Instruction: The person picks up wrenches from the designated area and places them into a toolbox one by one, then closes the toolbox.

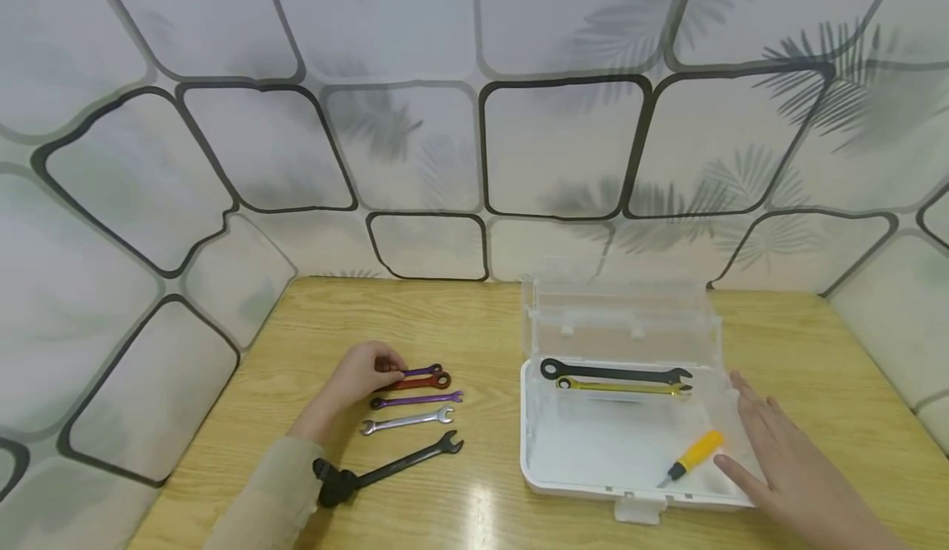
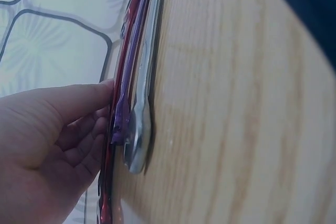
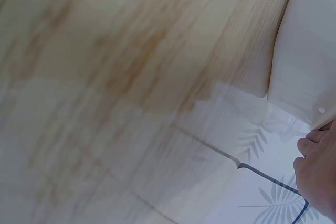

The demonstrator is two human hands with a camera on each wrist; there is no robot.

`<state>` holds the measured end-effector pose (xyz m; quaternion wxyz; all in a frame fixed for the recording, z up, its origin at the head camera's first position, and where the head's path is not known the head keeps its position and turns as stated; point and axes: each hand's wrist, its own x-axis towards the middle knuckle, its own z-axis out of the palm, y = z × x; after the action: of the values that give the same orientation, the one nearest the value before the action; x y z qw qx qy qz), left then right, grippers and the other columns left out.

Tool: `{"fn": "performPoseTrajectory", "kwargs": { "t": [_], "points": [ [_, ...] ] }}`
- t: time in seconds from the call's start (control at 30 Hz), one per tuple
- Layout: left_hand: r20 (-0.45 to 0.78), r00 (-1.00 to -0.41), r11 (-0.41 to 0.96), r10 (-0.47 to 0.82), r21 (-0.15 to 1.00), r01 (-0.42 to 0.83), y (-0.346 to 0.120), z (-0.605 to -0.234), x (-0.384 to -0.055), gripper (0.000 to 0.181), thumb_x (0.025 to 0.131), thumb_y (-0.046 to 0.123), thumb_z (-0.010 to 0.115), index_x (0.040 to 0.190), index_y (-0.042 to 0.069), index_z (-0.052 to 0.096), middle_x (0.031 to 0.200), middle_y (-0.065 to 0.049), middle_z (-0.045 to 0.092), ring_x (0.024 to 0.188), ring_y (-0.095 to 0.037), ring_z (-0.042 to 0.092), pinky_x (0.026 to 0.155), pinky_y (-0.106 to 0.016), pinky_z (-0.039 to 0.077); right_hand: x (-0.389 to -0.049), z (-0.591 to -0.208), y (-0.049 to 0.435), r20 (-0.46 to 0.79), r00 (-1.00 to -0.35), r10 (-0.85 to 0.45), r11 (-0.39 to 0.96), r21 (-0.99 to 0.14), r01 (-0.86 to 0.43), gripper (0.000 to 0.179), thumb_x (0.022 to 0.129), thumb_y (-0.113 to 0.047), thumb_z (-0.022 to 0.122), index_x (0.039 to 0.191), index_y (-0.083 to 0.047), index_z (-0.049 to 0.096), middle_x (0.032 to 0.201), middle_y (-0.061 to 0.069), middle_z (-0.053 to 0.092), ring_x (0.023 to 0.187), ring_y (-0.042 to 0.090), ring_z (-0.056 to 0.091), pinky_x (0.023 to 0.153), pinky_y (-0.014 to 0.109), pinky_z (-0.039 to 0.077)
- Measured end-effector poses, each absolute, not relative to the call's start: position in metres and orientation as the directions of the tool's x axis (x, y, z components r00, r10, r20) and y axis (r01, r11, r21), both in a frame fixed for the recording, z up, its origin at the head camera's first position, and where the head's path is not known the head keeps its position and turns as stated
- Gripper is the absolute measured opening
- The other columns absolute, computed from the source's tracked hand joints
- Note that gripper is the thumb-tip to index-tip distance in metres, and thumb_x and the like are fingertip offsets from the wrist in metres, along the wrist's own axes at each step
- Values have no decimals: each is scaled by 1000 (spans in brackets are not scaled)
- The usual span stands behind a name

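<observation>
My left hand (image 1: 368, 373) pinches the left end of a small purple wrench (image 1: 424, 370), the farthest in a row on the table. Right beside it lies a red wrench (image 1: 421, 382), its rim close to my thumb (image 2: 100, 94). Nearer lie a second purple wrench (image 1: 423, 400), a silver wrench (image 1: 408, 421) and a black wrench (image 1: 415, 458). My right hand (image 1: 786, 459) rests with extended fingers at the right side of a white box (image 1: 593, 459). Inside the box are a large black wrench (image 1: 615, 371), a yellow wrench (image 1: 619, 386) and a yellow-handled screwdriver (image 1: 697, 453).
The box's clear lid (image 1: 623, 311) stands raised at the back, and its latch (image 1: 638, 510) hangs at the front. Patterned walls (image 1: 423, 146) enclose the wooden table (image 1: 489, 435) at the back and sides. A black strap mount (image 1: 337, 482) sits on my left wrist.
</observation>
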<state>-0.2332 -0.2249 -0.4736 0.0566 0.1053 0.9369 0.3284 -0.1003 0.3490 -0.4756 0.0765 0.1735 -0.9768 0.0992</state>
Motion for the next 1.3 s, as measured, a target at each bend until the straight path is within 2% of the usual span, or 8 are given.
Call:
{"fn": "performPoseTrajectory", "kwargs": {
  "t": [0.1, 0.23, 0.43, 0.73, 0.93, 1.13, 1.3],
  "points": [
    [-35, -969, 757, 243, 631, 167, -225, -472, -232, 4, 92, 3, 81, 93, 0, 78, 86, -7, 72, 77, -12, 59, 68, -24, 49, -99, -475, 348, 195, -925, -327, 918, -166, -359, 97, 105, -40, 64, 169, -1, 3, 180, 1, -9, 155, -8, -18, 120, 5, -20],
    [-32, -969, 741, 245, 651, 166, -226, -472, -231, 5, 93, 3, 80, 92, -1, 77, 86, -8, 72, 76, -12, 59, 67, -23, 49, -98, -475, 348, 205, -922, -329, 919, -156, -363, 98, 105, -40, 65, 170, -1, 2, 179, -3, -12, 151, -14, -20, 119, 5, -19],
    [-37, -971, 729, 236, 668, 152, -228, -474, -231, 4, 94, 2, 78, 91, 1, 76, 85, -7, 73, 77, -12, 60, 69, -25, 51, -96, -475, 347, 194, -926, -325, 922, -154, -356, 95, 106, -40, 63, 169, 2, 6, 180, 0, -10, 152, -12, -20, 119, 5, -20],
    [-38, -969, 715, 245, 682, 154, -230, -470, -232, 4, 97, 1, 74, 99, -1, 77, 89, -8, 75, 80, -12, 62, 72, -26, 53, -94, -475, 342, 238, -913, -331, 914, -160, -373, 97, 104, -38, 66, 170, -3, 4, 180, 2, -5, 152, -14, -17, 121, 5, -17],
    [18, -973, 716, 230, 674, 182, -222, -459, -236, 6, 97, 0, 73, 99, 3, 78, 92, -9, 75, 82, -14, 63, 73, -26, 52, -94, -476, 342, 265, -901, -342, 906, -160, -391, 97, 104, -37, 67, 171, -5, 4, 180, -2, -6, 151, -15, -17, 122, 5, -16],
    [54, -969, 724, 241, 655, 217, -211, -445, -234, 6, 97, 2, 75, 98, 6, 80, 95, -9, 78, 84, -16, 66, 75, -28, 55, -93, -478, 342, 275, -899, -342, 905, -160, -393, 98, 103, -37, 67, 171, -5, 4, 180, 2, -2, 153, -14, -16, 122, 6, -15],
    [67, -966, 730, 249, 643, 233, -201, -435, -233, 6, 98, 5, 75, 99, 7, 80, 98, -9, 78, 86, -17, 67, 76, -31, 57, -91, -479, 342, 259, -909, -328, 913, -162, -375, 98, 104, -38, 66, 171, -7, 2, 180, 0, -5, 154, -11, -15, 121, 5, -17]
  ]
}}
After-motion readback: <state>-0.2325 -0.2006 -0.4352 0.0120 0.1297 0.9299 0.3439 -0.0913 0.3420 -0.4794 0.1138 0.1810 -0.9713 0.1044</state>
